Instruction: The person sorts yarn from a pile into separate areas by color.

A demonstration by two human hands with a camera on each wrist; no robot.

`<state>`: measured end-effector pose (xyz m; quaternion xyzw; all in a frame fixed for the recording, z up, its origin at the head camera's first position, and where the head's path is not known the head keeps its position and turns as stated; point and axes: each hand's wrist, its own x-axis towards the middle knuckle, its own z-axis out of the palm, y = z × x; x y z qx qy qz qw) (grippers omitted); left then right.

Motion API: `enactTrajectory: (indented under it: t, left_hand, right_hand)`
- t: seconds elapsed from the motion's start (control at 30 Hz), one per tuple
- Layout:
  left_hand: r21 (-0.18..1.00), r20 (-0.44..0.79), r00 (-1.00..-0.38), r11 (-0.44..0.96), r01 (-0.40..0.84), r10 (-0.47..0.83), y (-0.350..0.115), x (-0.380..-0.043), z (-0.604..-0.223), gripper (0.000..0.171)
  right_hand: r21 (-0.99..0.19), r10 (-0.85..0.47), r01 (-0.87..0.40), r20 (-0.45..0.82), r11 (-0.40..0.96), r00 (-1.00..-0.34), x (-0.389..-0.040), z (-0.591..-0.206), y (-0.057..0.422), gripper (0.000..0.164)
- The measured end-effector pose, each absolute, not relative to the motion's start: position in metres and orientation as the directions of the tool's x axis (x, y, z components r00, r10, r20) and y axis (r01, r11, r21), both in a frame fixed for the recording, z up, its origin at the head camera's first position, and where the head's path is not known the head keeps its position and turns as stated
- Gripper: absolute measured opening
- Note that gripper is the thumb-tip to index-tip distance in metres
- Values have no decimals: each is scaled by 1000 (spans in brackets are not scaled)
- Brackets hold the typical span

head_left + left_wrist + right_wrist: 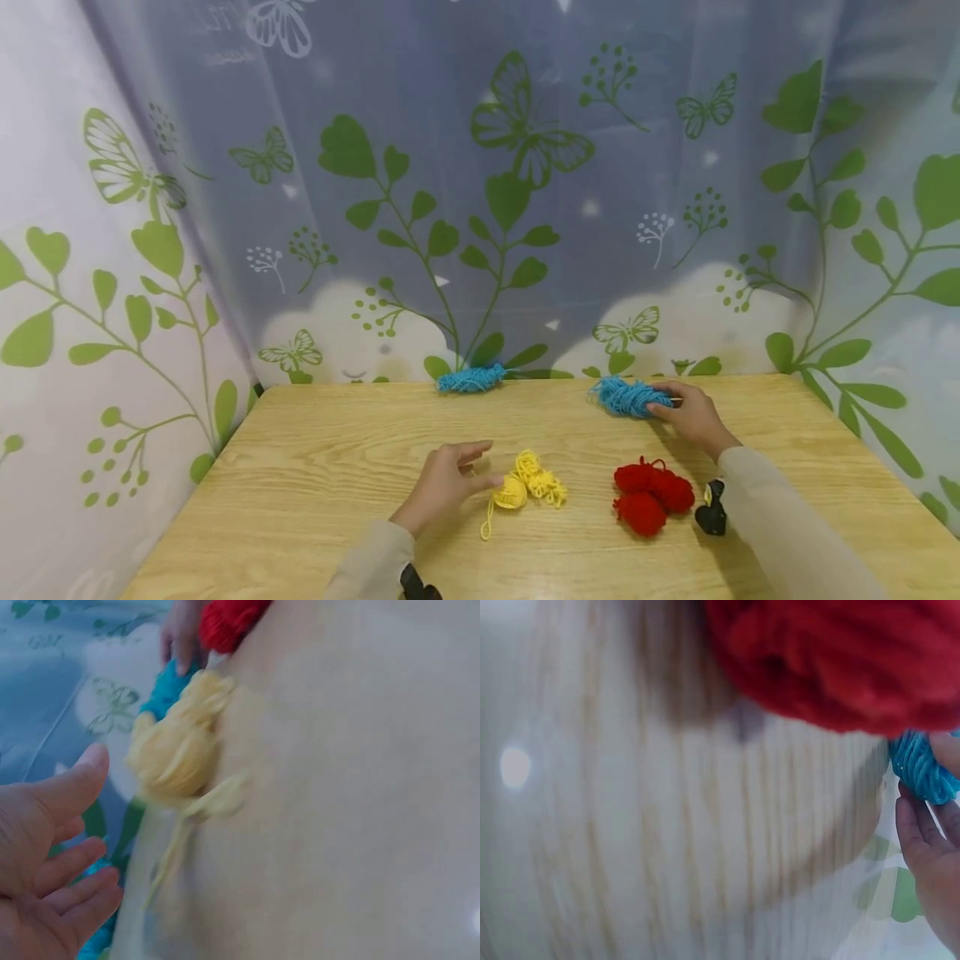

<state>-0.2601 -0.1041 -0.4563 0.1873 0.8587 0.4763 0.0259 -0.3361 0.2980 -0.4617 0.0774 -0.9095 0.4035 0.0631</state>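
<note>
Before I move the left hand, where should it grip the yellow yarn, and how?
Probably pinch the rounded yellow yarn ball from the left: it looks more compact than the looser loops on its right, with the left hand open beside it.

Left skein [471,380], right skein [626,397] rearmost on table [300,467], curtain [420,75] behind; before them — left yarn [511,492], right yarn [643,510].
</note>
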Motion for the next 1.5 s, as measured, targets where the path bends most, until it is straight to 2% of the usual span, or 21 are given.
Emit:
enactTrajectory:
  t: [0.27,0.47,0.83,0.97,1.23,1.5]
  left_hand:
    - [765,286,-943,553,331,169,-118,-301,-431,59]
    - [702,346,-936,646,301,60,-125,-332,-430,60]
    - [783,281,-958,593,191,-63,-127,-359,-455,63]
    - [787,273,-960,589,183,-67,-125,-363,-463,65]
    - [741,318,-948,619,260,18,-121,-369,-472,66]
    - [783,289,-955,592,192,-72,-112,-369,-471,48]
  right_hand:
    - [-718,-80,-187,180,671,-980,-336,-461,297,41]
    - [-730,-82,-179,166,659,-983,-336,-459,294,40]
    - [-735,-66,-149,140,662,-988,-334,-459,294,39]
    - [-736,-64,-144,136,661,-989,-334,-460,292,39]
    - [-730,-64,-154,149,666,-987,-332,-461,293,38]
    - [-731,-56,-152,155,665,-986,-331,-459,296,37]
